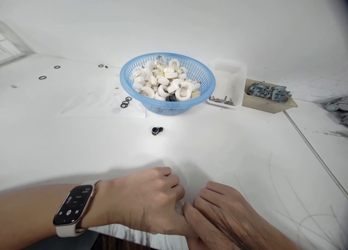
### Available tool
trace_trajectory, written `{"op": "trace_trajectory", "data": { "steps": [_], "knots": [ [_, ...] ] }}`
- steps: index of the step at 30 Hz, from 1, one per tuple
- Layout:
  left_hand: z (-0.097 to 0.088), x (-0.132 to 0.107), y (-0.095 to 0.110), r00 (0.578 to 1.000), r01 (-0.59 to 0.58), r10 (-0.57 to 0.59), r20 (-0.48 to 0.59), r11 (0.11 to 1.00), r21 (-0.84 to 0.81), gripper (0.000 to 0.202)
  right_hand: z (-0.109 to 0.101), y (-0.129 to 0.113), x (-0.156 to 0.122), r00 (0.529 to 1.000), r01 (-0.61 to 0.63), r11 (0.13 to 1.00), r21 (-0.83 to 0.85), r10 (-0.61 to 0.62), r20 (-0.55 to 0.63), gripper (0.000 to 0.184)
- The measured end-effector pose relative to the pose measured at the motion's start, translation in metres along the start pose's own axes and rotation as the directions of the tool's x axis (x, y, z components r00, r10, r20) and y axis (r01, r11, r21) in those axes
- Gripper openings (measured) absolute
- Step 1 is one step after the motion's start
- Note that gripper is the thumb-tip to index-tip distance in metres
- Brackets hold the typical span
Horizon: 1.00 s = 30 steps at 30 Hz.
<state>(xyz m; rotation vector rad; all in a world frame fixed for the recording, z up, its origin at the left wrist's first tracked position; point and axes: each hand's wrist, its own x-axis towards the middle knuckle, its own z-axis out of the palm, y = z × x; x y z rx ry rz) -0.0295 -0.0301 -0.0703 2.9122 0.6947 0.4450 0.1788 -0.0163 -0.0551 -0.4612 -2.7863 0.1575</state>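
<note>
Near the table's front edge, my left hand [148, 203], with a watch [73, 205] on its wrist, is closed with its fingers curled inward. My right hand [220, 212] is closed too, and its thumb side meets the left thumb. A small whitish bit shows between the two hands, but the fingers hide what they grip. Ahead of them lies a small black part with a round ring-shaped end [155, 130]. Farther back stands a blue plastic basket [126, 84] heaped with white plastic rings [183, 92], some with metal springs or pins.
Right of the basket are a white tray [231, 76] with thin metal pins [221, 100] and a beige box [261, 105] of grey metal parts [269, 92]. Several black O-rings [124, 104] lie at the left, some by a white sheet [89, 105]. A table seam [312, 148] runs at the right.
</note>
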Motion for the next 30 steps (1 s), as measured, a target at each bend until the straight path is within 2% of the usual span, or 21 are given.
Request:
{"op": "trace_trajectory", "data": {
  "steps": [2,6,14,18,26,30],
  "knots": [
    [0.0016,-0.0001,0.0008,1.000,0.023,-0.023,-0.009,1.000,0.010,0.018,0.0006,0.0006,0.0006,1.000,0.023,1.000,0.002,-0.023,-0.009,0.018],
    [0.0009,0.0003,0.0016,1.000,-0.009,0.010,-0.023,1.000,0.027,0.018,-0.0001,0.0010,0.0011,1.000,0.024,1.000,-0.005,-0.024,0.009,0.017],
    [-0.0012,-0.0006,0.0007,1.000,0.020,-0.019,0.012,1.000,-0.006,0.023,-0.0013,-0.0003,-0.0003,0.999,0.043,0.999,-0.019,-0.043,0.024,0.017],
    [0.0000,-0.0010,0.0013,0.998,0.036,-0.035,0.043,0.999,-0.012,0.019,-0.0045,0.0009,0.0024,0.999,0.031,0.999,0.011,-0.031,0.034,0.018],
    [-0.0014,0.0000,0.0006,0.999,0.033,-0.032,0.030,0.999,-0.019,0.024,0.0009,0.0014,-0.0015,0.997,0.071,0.997,-0.029,-0.069,0.045,0.016],
    [-0.0027,-0.0007,0.0017,0.998,0.048,-0.046,0.040,0.998,-0.033,0.024,-0.0011,0.0024,0.0021,0.999,0.047,0.998,-0.032,-0.047,0.012,0.018]
  ]
}}
